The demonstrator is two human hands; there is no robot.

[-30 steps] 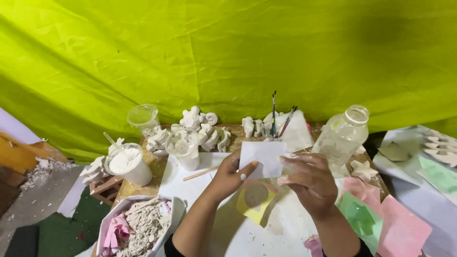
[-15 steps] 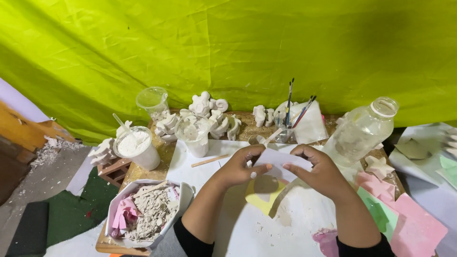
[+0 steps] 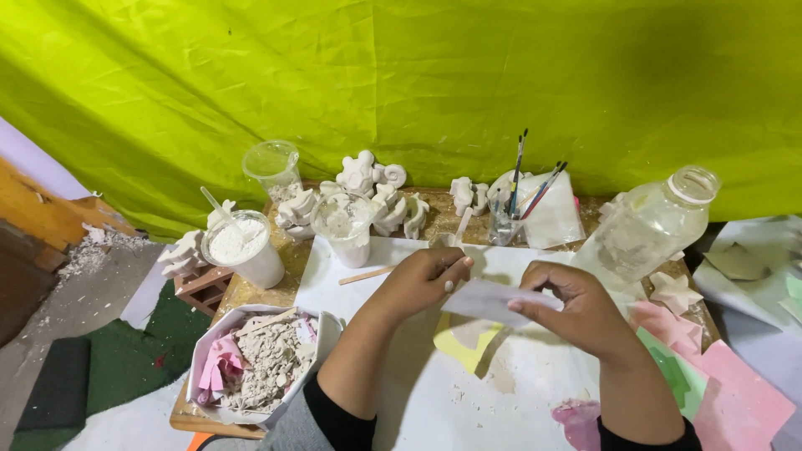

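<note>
Both hands pinch a small white paper sheet [image 3: 489, 299] above the desk [image 3: 242, 294]: left hand [image 3: 422, 280] one end, right hand [image 3: 572, 307] the other.

White plaster figurines [image 3: 368, 196] are crowding the table's far edge, beside a glass jar of paintbrushes [image 3: 506, 219]. A clear glass bottle [image 3: 647, 225] is leaning at the right edge. A white box of plaster rubble [image 3: 255, 363] is sitting at the near left corner.
</note>
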